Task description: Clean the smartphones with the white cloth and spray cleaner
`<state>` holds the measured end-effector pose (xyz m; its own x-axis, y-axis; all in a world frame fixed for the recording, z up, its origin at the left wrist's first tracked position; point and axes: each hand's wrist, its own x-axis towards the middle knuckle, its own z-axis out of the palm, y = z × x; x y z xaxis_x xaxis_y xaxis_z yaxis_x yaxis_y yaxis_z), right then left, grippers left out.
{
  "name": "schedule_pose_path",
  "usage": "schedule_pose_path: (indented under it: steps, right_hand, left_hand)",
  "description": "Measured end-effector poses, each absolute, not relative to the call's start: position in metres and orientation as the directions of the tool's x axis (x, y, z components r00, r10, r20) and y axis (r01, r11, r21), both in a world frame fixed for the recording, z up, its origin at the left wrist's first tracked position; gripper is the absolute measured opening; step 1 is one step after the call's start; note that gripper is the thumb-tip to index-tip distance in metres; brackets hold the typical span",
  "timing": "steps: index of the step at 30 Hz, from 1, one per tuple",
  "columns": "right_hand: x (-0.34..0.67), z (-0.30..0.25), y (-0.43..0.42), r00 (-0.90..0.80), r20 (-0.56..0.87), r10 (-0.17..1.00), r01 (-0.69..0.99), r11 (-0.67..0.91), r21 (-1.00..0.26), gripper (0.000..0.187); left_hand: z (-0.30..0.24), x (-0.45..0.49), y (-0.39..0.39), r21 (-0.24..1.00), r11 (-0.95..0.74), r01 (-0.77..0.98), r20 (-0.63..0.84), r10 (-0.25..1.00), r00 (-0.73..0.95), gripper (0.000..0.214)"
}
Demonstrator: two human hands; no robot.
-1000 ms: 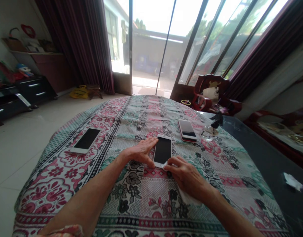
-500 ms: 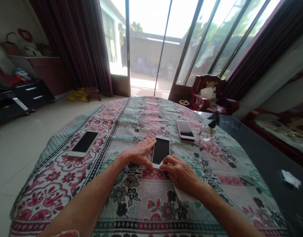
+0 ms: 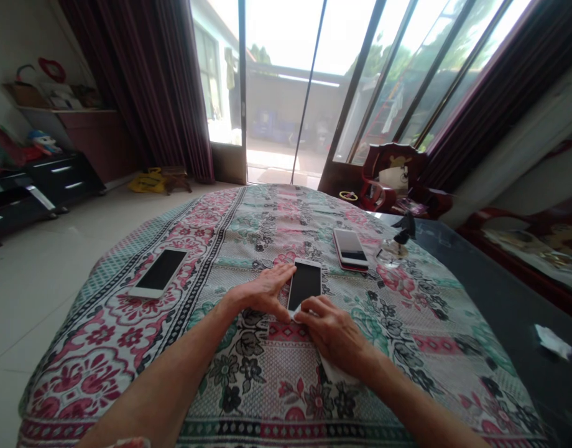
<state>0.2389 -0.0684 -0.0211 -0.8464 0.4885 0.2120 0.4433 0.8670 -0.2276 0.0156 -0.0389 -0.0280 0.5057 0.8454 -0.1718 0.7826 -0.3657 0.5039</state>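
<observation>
A white phone point(image 3: 305, 284) with a dark screen lies flat in the middle of the flowered tablecloth point(image 3: 249, 373). My left hand point(image 3: 262, 290) lies against its left edge, fingers stretched out flat and steadying it. My right hand point(image 3: 332, 330) rests at the phone's near end, fingers curled and pressing a white cloth or tissue point(image 3: 335, 373) that shows under the palm. A second white phone point(image 3: 158, 272) lies far to the left. A pink-edged phone point(image 3: 350, 247) lies behind and to the right.
A small glass dish with a dark object point(image 3: 394, 247) stands right of the pink phone. The bare dark tabletop point(image 3: 500, 298) holds a crumpled white scrap point(image 3: 551, 341). Red wooden chairs point(image 3: 393, 177) stand behind the table. A dark cabinet point(image 3: 48, 180) is at left.
My right hand has slid left and slightly forward along the near end of the middle phone. My left hand stays on the phone's left edge. The view shifted a little.
</observation>
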Motion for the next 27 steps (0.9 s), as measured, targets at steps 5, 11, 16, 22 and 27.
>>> schedule_pose_path:
  steps: [5, 11, 16, 22, 27]
  right_hand:
    - [0.238, -0.022, -0.067, -0.843, 0.217, 0.491, 0.437, 0.862, -0.257, 0.026]
    - [0.258, -0.017, -0.062, -0.827, 0.171, 0.536, 0.482, 0.832, -0.276, 0.027]
    - [0.268, -0.018, -0.061, -0.810, 0.184, 0.557, 0.503, 0.821, -0.270, 0.030]
    - [0.251, -0.017, -0.065, -0.828, 0.185, 0.530, 0.487, 0.842, -0.232, 0.026]
    - [0.240, -0.017, -0.066, -0.834, 0.221, 0.505, 0.463, 0.859, -0.217, 0.025]
  left_hand:
    - [-0.031, 0.015, -0.038, 0.499, -0.373, 0.782, -0.168, 0.844, 0.509, 0.118]
    - [-0.034, 0.013, -0.036, 0.513, -0.374, 0.772, -0.159, 0.843, 0.514, 0.119]
    - [-0.033, 0.013, -0.036, 0.511, -0.373, 0.774, -0.166, 0.841, 0.515, 0.119]
    - [-0.036, 0.014, -0.036, 0.517, -0.371, 0.771, -0.153, 0.847, 0.510, 0.119]
    - [-0.036, 0.014, -0.036, 0.513, -0.377, 0.771, -0.154, 0.843, 0.515, 0.120]
